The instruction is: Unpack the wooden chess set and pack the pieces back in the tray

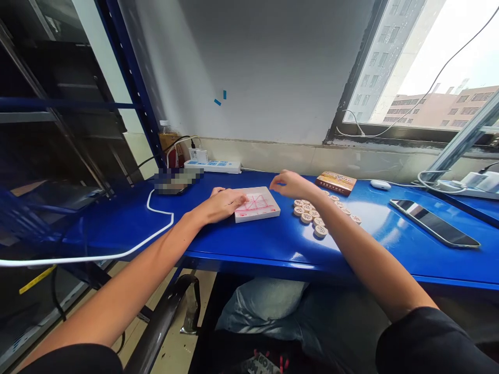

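Note:
A white box with red lines (258, 204) lies on the blue table (241, 244). My left hand (226, 203) grips its left side, with the thumb on the top face. Just past the box's right edge, my right hand (287, 184) is raised with its fingers bent downward; whether anything is between the fingertips is too small to tell. Round wooden pieces with carved characters (306, 217) sit in a group below and beside my right forearm, which hides some of them.
Behind the pieces lies a brown patterned box (336, 183). A phone (434, 223) and a white mouse-like object (380, 184) are at the right. A power strip (212, 166) stands by the wall; a white cable (128, 253) crosses the left side.

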`<state>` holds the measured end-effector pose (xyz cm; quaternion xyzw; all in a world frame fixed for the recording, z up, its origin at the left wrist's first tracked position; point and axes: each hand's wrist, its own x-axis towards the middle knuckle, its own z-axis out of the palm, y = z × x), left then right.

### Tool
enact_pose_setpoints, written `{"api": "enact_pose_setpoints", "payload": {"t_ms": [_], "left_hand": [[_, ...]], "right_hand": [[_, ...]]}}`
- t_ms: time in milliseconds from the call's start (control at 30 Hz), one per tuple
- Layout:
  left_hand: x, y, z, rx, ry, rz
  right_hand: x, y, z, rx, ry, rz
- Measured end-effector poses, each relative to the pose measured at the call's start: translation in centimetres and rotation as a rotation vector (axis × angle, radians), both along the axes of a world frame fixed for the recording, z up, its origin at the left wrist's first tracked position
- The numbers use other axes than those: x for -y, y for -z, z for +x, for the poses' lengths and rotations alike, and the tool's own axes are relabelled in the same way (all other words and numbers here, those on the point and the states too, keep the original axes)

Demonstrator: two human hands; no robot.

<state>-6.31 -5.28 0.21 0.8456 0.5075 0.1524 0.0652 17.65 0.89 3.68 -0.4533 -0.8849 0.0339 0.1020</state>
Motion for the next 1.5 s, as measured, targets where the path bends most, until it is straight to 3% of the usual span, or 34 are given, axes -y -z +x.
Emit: {"api": "enact_pose_setpoints", "payload": {"t_ms": [100,233,433,567,700,833,967,1133,1333,1500], "left_hand": [[-0.3,0.3,-0.2,0.004,-0.021,0.022],[-0.9,0.5,-0.5,0.112,-0.113,0.090],[-2.1,1.0,-1.4,0.314,-0.391,0.144],[-2.7,1.5,-1.4,0.297,-0.454,0.075],[-2.7,1.7,-1.3,0.286,-0.471,0.056],[-2.7,2.0,-1.7,0.293,-0.471,0.076],[-2.9,2.1,-1.9,0.293,-0.440,0.090],[-3.4,1.0,-1.0,0.255,-0.365,0.064],[-4.5,-0.3,0.8,0.129,-0.373,0.033],[-4.8,-0.3,-0.1,0.127,-0.277,-0.004]], "right_hand": [[-0.2,-0.6,2.2,0.067,0.117,-0.003],[-0.7,0.3,4.0,0.190,0.212,-0.099],[-0.7,0.5,3.6,0.131,0.135,-0.064],[0.6,-1.0,0.9,0.015,-0.053,-0.023],[1.0,-1.9,-4.9,-0.001,-0.249,-0.025],[0.4,-2.3,-8.5,-0.075,-0.245,0.035],[0.3,-1.5,-6.3,-0.131,-0.206,0.086],[1.7,1.3,-2.4,-0.034,-0.249,0.103],[2.7,2.9,-1.8,0.040,-0.308,0.142],[2.8,3.0,-1.6,0.063,-0.294,0.116]]}}
